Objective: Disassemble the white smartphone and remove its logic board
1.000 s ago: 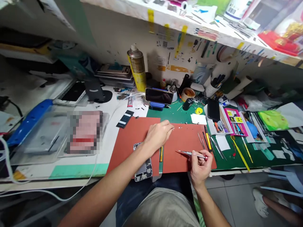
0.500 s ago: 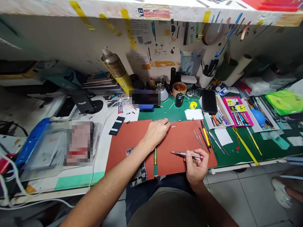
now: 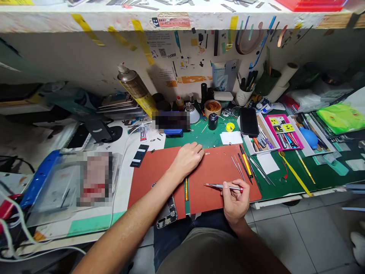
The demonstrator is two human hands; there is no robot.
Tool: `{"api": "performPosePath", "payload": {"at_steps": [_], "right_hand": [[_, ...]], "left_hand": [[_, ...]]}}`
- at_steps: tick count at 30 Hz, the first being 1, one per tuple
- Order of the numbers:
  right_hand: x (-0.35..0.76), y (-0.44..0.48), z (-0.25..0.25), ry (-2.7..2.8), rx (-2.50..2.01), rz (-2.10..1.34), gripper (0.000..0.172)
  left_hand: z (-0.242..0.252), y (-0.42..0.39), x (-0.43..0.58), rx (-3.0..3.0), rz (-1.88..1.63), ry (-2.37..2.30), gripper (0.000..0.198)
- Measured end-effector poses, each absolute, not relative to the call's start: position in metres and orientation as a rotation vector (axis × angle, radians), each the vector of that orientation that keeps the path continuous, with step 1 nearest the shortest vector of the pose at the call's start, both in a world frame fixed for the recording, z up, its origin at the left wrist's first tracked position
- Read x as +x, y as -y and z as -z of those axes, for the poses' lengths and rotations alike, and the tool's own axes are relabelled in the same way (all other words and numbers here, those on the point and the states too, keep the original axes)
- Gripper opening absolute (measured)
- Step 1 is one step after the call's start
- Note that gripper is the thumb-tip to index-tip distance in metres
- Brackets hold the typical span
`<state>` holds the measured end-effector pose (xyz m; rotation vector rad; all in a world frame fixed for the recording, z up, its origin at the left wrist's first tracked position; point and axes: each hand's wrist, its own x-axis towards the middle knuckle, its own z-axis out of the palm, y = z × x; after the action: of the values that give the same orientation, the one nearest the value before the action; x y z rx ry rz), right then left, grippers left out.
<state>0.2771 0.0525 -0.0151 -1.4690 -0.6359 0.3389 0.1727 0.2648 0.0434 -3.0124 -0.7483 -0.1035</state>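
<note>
My left hand [image 3: 189, 158] rests on the upper part of the brown mat [image 3: 216, 163]. Its fingers curl down and press together, hiding whatever is beneath them. Small bits lie just right of its fingertips. A precision screwdriver [image 3: 228, 187] with a grey knurled grip and red end is pinched in my right hand [image 3: 236, 203], its tip pointing left above the mat. Under my left forearm, partly covered, lies an opened phone [image 3: 168, 217] with its insides showing. A gold-coloured screwdriver [image 3: 186, 188] lies beside my left wrist.
Tweezers [image 3: 238, 166] and a yellow-black tool [image 3: 246, 161] lie right of my right hand. Behind them stand tool-filled boxes [image 3: 264, 149] and a black phone [image 3: 249, 121]. A spray can [image 3: 136, 89] leans at the back. A white shelf [image 3: 256, 21] overhangs the bench.
The head view has tilted up slightly, showing more of the shelf. Both hands keep nearly the same place on the mat, the right still gripping the screwdriver.
</note>
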Motion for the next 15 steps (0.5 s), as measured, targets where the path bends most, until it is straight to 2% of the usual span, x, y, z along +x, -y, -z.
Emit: {"api": "performPosePath", "payload": {"at_steps": [15], "right_hand": [[0.2777,-0.0522,0.0183,0.618,-1.459,-0.329,0.029]], "left_hand": [[-0.039,-0.2659,0.1653,-2.99,0.109,0.724,0.022]]}}
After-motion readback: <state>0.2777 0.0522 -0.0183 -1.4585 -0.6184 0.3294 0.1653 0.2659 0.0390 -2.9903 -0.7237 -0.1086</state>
